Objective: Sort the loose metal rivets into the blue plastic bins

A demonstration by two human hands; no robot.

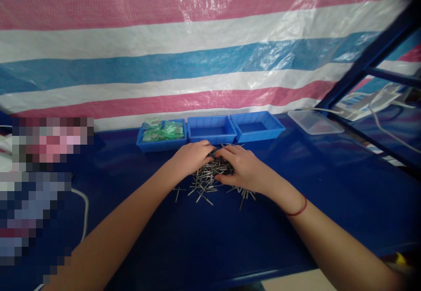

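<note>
Red cord point(298, 212) is worn behind the right hand point(242, 166). Nails point(210, 173) are heaped on the counter point(204, 238) between and under it and the left hand point(194, 155). Both are half-curled, fingers laid on the heap; whether any nails are gripped can't be told. Beyond the hands, three blue bins point(212, 140) are lined up; green packets point(173, 129) are held in the one past the left hand. Striped sheet point(164, 74) is hung behind.

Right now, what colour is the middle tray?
The middle tray is blue; the head view shows it best.
</note>
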